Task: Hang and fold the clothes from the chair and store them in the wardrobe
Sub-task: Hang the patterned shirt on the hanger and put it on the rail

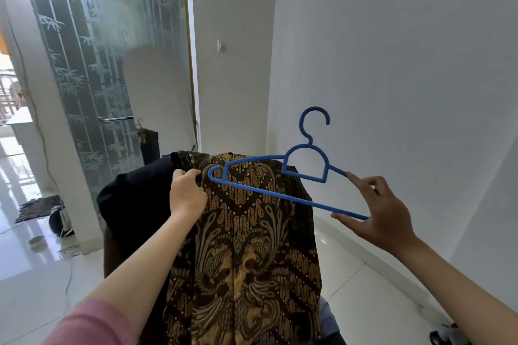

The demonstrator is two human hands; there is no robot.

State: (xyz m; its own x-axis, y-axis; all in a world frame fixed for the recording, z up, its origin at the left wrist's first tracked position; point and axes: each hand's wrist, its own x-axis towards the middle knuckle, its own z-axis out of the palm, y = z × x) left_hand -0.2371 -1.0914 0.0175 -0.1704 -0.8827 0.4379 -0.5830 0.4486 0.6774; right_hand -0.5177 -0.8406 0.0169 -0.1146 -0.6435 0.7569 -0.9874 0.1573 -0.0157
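Now the left hand [187, 195] pinches the batik shirt [252, 246] near its collar; the right hand [377, 213], fingers spread, holds the blue hanger [280, 193] lengthwise just above it.

1. No text, label, brand, number or sign can be read anywhere in the head view.
2. The glass door [92, 64] bears only a frosted bamboo pattern, no lettering.
3. The batik shirt [246, 246] carries ornament alone, no words.
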